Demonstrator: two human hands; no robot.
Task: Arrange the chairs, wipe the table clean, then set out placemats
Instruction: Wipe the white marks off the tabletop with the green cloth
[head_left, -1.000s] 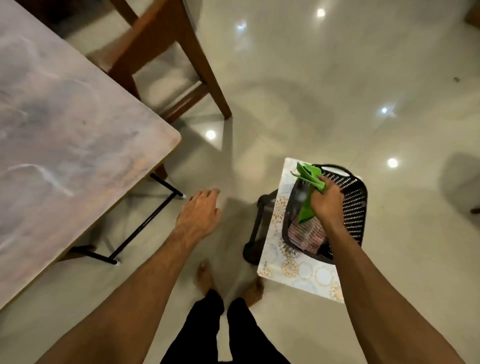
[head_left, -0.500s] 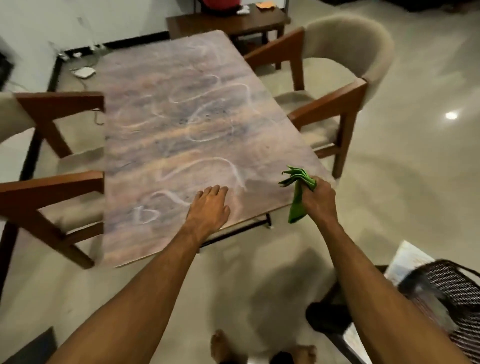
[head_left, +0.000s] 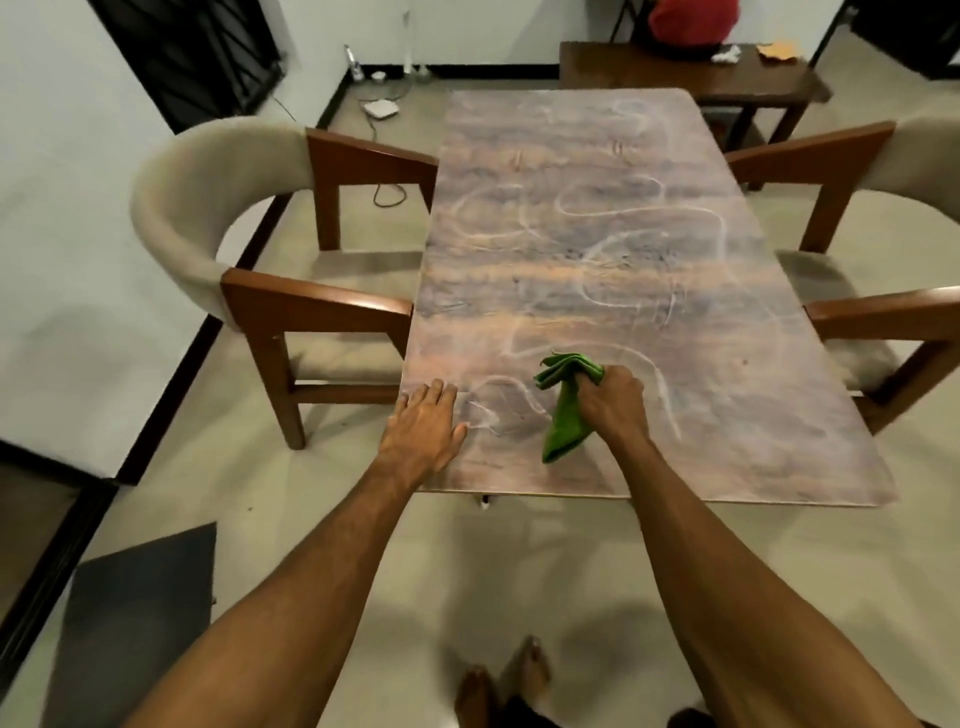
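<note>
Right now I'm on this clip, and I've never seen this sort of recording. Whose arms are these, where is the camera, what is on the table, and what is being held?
There is no machine here. The camera sits on a person's head and looks forward and down, so the two bare arms are that person's own. The left hand lies flat, fingers straight, at the near left edge of the wooden table. The right hand grips a crumpled green cloth, which hangs over the tabletop. White curly smears run across the surface, and no placemats are on it. One armchair stands at the table's left side and another armchair at its right. The person's bare feet show at the bottom.
</note>
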